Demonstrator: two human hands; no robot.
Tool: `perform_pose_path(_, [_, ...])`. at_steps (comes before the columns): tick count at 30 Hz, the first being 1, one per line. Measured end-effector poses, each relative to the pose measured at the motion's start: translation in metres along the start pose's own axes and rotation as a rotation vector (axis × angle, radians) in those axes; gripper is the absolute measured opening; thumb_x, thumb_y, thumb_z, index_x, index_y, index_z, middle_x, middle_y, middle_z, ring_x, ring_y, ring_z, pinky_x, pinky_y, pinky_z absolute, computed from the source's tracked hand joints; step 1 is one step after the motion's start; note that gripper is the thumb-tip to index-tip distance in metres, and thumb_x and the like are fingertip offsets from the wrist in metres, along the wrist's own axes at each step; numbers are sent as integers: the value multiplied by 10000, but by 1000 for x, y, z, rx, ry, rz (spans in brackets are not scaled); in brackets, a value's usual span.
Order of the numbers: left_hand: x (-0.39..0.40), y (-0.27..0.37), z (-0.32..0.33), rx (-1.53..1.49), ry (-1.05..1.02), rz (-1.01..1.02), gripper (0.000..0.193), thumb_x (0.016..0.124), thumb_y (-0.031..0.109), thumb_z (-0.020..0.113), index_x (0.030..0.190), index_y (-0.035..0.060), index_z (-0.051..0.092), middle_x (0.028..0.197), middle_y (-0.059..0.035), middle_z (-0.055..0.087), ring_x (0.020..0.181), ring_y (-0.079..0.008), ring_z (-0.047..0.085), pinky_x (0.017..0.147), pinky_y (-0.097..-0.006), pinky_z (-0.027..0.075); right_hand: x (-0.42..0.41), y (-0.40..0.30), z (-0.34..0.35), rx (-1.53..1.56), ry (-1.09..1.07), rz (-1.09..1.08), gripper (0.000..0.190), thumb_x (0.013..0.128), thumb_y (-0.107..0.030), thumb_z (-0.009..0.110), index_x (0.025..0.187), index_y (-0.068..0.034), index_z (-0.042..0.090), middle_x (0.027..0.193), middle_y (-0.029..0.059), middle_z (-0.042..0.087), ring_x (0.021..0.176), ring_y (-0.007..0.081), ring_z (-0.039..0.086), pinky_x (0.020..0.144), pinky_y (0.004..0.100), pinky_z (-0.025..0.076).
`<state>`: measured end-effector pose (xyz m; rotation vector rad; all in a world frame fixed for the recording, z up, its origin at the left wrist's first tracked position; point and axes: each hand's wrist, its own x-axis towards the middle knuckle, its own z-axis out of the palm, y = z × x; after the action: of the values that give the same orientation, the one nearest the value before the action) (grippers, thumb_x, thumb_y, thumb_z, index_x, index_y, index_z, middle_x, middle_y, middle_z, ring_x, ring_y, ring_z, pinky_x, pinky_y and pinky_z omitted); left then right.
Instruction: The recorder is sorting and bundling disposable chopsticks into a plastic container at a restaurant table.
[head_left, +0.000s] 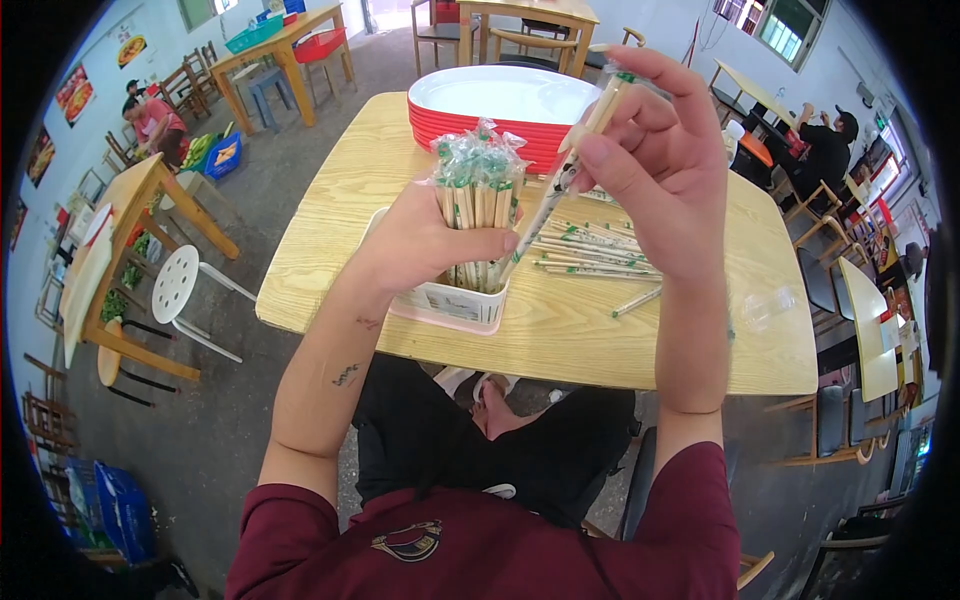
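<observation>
My left hand (427, 244) is wrapped around an upright bundle of wrapped wooden chopsticks (480, 202), whose clear plastic ends stick up above my fingers. The bundle's lower ends are in a white slatted plastic basket (469, 304). Between the thumb and fingers of my right hand (637, 142) is one wrapped pair of chopsticks (551, 191), tilted, its lower end beside the bundle at the basket. More wrapped chopsticks (592, 251) lie in a loose pile on the wooden table (570, 345), right of the basket. My right palm and forearm are above the table's right part.
A stack of red and white oval trays (495, 112) stands at the table's back. A crumpled clear plastic piece (772, 304) lies at the right. A white stool (178, 281) and another table (112, 255) are at the left. One person sits far left, another far right.
</observation>
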<state>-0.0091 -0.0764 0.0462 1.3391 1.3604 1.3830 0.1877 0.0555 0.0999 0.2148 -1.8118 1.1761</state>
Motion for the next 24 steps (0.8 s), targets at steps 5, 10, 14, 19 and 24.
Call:
perform_pose_path(5, [0, -2, -2, 7, -31, 33, 493, 841, 135, 882, 1285, 28, 695, 1130, -53, 760, 1024, -153, 698, 924, -337, 550, -1, 2, 6, -33, -69, 43, 545, 968, 25, 733, 1465, -19, 515, 965, 37, 675, 826, 88, 685, 717, 229, 571])
perform_pose_path(10, [0, -3, -1, -55, -27, 31, 492, 848, 123, 861, 1298, 16, 697, 1160, -60, 756, 1053, -160, 703, 936, -341, 553, -2, 5, 6, -50, -124, 87, 536, 965, 18, 749, 1448, -10, 521, 939, 20, 656, 873, 89, 663, 775, 242, 561])
perform_pose_path(14, [0, -3, -3, -69, -32, 18, 497, 826, 95, 861, 1288, 16, 697, 1133, -60, 757, 1040, -154, 695, 929, -335, 548, -1, 7, 3, -120, -193, 60, 493, 964, -3, 764, 1411, -28, 555, 927, -3, 653, 885, 69, 628, 807, 241, 520])
perform_pose_path(19, [0, -5, -6, -29, -53, 14, 523, 805, 100, 858, 1295, 12, 698, 1159, -66, 753, 1055, -169, 701, 943, -346, 550, -1, 5, 0, -179, -228, 100, 474, 961, 2, 759, 1394, -31, 571, 929, -8, 656, 887, 62, 622, 812, 242, 507])
perform_pose_path(24, [1, -7, -7, -31, -83, 62, 540, 790, 115, 860, 1295, 15, 698, 1176, -68, 748, 1067, -183, 705, 962, -356, 548, 1, 12, -4, -264, -243, 41, 296, 961, -7, 732, 1255, -31, 717, 890, 15, 703, 852, 77, 659, 773, 260, 537])
